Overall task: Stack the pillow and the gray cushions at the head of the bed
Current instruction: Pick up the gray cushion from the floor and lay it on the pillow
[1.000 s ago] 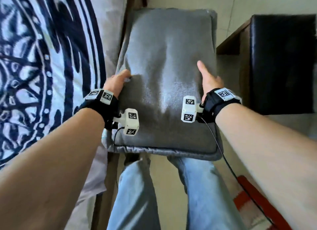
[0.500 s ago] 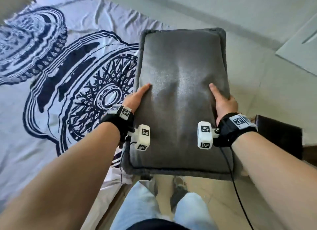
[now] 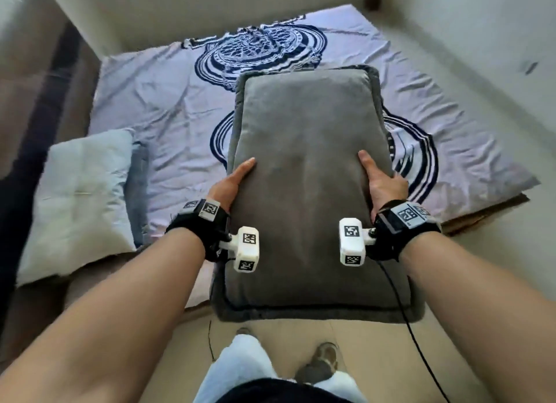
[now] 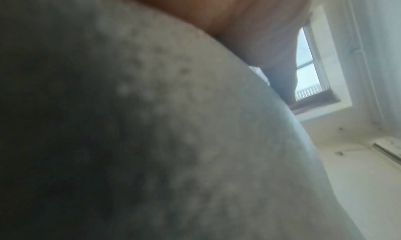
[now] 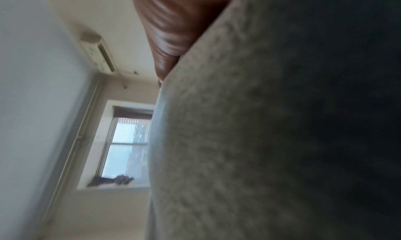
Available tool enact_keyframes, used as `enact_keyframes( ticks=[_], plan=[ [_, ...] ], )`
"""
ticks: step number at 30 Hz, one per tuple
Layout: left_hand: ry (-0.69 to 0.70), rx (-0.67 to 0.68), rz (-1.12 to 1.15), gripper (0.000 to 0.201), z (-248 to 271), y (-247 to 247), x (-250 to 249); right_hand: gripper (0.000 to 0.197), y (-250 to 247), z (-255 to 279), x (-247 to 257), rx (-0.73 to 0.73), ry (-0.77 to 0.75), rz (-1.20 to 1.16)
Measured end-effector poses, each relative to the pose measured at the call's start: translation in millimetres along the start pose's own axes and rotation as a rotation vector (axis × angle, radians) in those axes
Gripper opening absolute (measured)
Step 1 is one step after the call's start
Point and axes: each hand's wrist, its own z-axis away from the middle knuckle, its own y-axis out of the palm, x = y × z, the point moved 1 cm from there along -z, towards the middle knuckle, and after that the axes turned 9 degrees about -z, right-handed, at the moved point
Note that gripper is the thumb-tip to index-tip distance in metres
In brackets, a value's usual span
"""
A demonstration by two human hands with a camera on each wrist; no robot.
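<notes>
A bed [image 3: 168, 107] with a wrinkled white sheet printed in navy circles fills a pale-walled room; both wrist views catch a window [image 5: 123, 141] and a wall air conditioner [image 5: 99, 55]. The pale pillow [image 3: 78, 198] lies at the bed's near left corner, on a gray cushion edge [image 3: 139, 192]. The left hand [image 3: 233, 181] and right hand [image 3: 380, 181] clasp the sides of another gray cushion [image 3: 304, 186], held above the bed's near edge. This looks like the carrying step; next it needs swinging left and lowering squarely onto the pile.
</notes>
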Motion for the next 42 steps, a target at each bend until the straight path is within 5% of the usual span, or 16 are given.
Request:
enact_keyframes(
  ticks=[3, 7, 15, 18, 25, 29, 42],
  plan=[
    [-0.012, -0.068, 0.044, 0.091, 0, -83, 31, 0.081, 61, 48, -18, 0.144, 0.013, 0.092],
    [-0.018, -0.223, 0.195, 0.069, 15, -198, 71, 0.071, 147, 124, -46, 0.302, -0.024, 0.205],
    [-0.046, -0.393, 0.305, 0.100, 47, -409, 125, 0.082, 294, 271, -128, 0.446, -0.027, 0.325],
    [-0.043, -0.426, 0.303, 0.097, 49, -465, 138, 0.079, 327, 310, -156, 0.451, -0.020, 0.337],
    [-0.117, -0.465, 0.313, 0.096, -2, -533, 157, 0.094, 383, 332, -189, 0.370, 0.060, 0.342],
    [-0.159, -0.458, 0.309, 0.105, -26, -544, 156, 0.081, 407, 316, -200, 0.409, 0.093, 0.379],
    [-0.238, -0.522, 0.287, 0.111, -143, -610, 119, 0.087, 550, 269, -241, 0.414, 0.181, 0.416]
  ],
)
